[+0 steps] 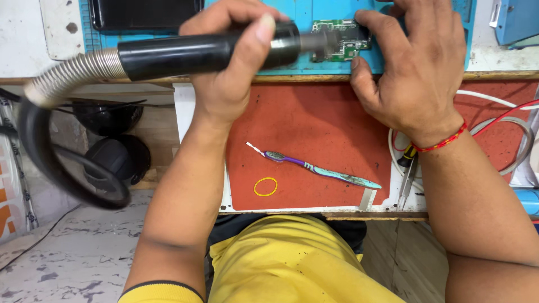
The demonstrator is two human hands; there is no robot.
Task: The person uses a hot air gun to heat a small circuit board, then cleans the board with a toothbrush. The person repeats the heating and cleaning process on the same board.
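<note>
The left hand (233, 67) is wrapped tight around a black cylindrical hot-air handle (208, 51), fingers closed over the barrel and thumb laid along the top. Its grey metal nozzle (320, 42) points right, tip just over a small green circuit board (339, 39). From the handle's rear a ribbed silver metal hose (70, 76) curves down past the left edge of the bench.

The right hand (407, 67) presses down beside the board, fingers spread and curled over its right side, thumb at the front edge of a turquoise rubber work mat (292, 14). That mat lies along the far edge of the bench, and the board sits on it — near its front edge, between the two hands. A red thread band (443, 143) circles the right wrist.

Nearer the person, a rust-red pad (309, 129) covers the bench front. On it lie a purple-and-teal toothbrush (320, 168), angled, and a yellow rubber band (265, 187) toward the front-left corner. At the right edge, white and red cables (505, 109) loop, with metal tweezers (407, 185) beside a small screwdriver — partly hidden by the forearm.

Left of the bench, black round objects (115, 157) sit on a low shelf above a grey mottled floor (73, 252).
</note>
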